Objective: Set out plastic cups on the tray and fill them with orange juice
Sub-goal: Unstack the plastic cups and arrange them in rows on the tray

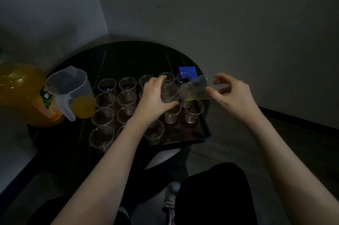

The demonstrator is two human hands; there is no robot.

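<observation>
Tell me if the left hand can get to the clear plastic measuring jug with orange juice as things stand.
Probably not at once: the left hand grips a clear plastic cup over the black tray. The clear plastic measuring jug stands to its left with nothing between them above the cups, so it must first set the cup down.

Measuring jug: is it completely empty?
No, orange juice fills the lower part of the clear measuring jug left of the tray.

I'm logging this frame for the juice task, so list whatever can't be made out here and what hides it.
- Head view: the left hand and forearm cover several cups on the tray, so the full count is hidden.
- The orange juice bottle is cut off by the left edge; its label is too dark to read.
- The tilted cup in the right hand is blurred; how much juice it holds is unclear.
- The blue item behind the cups can't be identified.
</observation>
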